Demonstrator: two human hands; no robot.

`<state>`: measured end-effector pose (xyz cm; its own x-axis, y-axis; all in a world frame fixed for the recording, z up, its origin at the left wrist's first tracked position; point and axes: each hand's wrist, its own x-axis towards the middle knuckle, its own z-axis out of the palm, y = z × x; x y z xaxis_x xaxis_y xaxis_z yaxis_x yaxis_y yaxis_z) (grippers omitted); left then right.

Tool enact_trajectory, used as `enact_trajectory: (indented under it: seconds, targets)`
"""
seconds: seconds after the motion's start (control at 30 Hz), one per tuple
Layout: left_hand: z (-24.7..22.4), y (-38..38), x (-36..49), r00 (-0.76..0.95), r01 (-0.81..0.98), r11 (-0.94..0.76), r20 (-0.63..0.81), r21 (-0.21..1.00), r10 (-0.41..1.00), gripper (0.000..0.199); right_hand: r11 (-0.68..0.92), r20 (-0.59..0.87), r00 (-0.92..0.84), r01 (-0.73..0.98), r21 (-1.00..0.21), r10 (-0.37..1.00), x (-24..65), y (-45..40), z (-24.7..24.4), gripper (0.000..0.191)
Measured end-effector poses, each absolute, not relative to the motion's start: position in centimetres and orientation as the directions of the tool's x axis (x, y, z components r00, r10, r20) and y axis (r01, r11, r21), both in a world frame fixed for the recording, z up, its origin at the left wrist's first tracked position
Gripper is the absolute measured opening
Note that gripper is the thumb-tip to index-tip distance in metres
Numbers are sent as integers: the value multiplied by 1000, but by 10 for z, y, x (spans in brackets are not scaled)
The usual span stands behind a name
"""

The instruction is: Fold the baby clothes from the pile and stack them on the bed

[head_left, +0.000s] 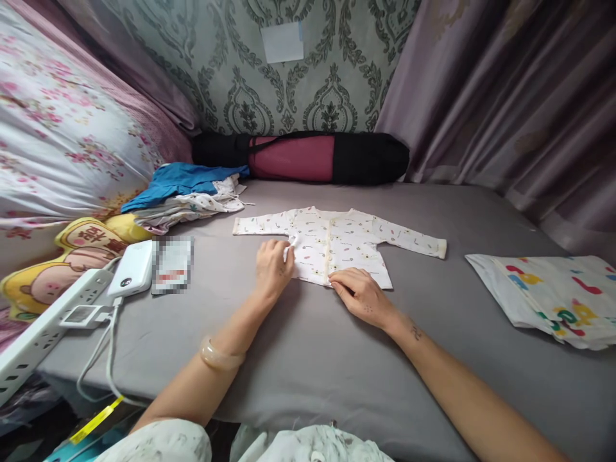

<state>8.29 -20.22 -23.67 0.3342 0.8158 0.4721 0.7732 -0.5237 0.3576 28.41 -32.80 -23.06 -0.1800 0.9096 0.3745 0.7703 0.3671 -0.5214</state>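
Note:
A small white baby shirt with a scattered print lies spread flat on the grey sheet, sleeves out to both sides and its front placket running down the middle. My left hand, a bangle on its forearm, is at the shirt's left side below the sleeve, its curled fingers closed on the edge. At the bottom hem by the placket, my right hand pinches the cloth between fingers and thumb. The fingertips of both hands are partly hidden.
Folded clothes and a black-and-red roll bag lie toward the back. On the left are a power strip, a white power bank, cables and a blurred packet. A patterned white cloth lies at right.

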Motion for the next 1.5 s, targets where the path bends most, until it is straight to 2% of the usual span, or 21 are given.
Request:
enact_trajectory:
  seconds: [0.1, 0.2, 0.33, 0.53, 0.73, 0.9, 1.0, 1.07, 1.13, 1.2, 1.37, 1.5]
  targets:
    - [-240, -188, 71, 200, 894, -305, 317, 328, 927, 21, 348, 374, -168, 801, -487, 912, 284, -311, -225, 23]
    - [-242, -183, 67, 165, 926, -207, 155, 316, 974, 21, 327, 333, -192, 848, -418, 923, 277, -278, -219, 25]
    - [-240, -185, 70, 171, 924, -179, 54, 338, 984, 23, 255, 224, -184, 900, -353, 957, 255, -222, -220, 29]
    - [-235, -190, 70, 205, 908, -188, -5, 373, 979, 20, 147, 58, -136, 959, -244, 989, 227, -174, -226, 36]
    - [-238, -188, 66, 238, 878, -194, -47, 437, 970, 15, 29, 32, -23, 977, -211, 999, 216, -177, -231, 49]
    - [-247, -187, 64, 265, 878, -271, 71, 393, 962, 17, 5, 64, 9, 977, -214, 998, 212, -182, -236, 50]
    - [-249, -190, 65, 337, 859, -399, 232, 320, 912, 22, 45, 30, -37, 941, -335, 999, 222, -183, -232, 51]
    - [-251, -192, 67, 463, 783, -551, 322, 289, 826, 28, 62, 25, -57, 897, -438, 998, 238, -186, -226, 54]
    - [-252, -195, 71, 588, 691, -676, 345, 255, 732, 35, 42, 62, -14, 876, -480, 998, 259, -193, -220, 54]
    - [-254, -198, 75, 659, 664, -715, 283, 217, 697, 43, -28, 85, 74, 894, -446, 994, 282, -204, -216, 53]
    - [-250, -203, 84, 667, 735, -666, 40, 122, 744, 57, -304, -77, 295, 908, -289, 952, 325, -225, -224, 63]
    - [-244, -206, 86, 647, 762, -643, -55, 74, 761, 61, -352, -98, 338, 907, -230, 936, 336, -227, -238, 67]
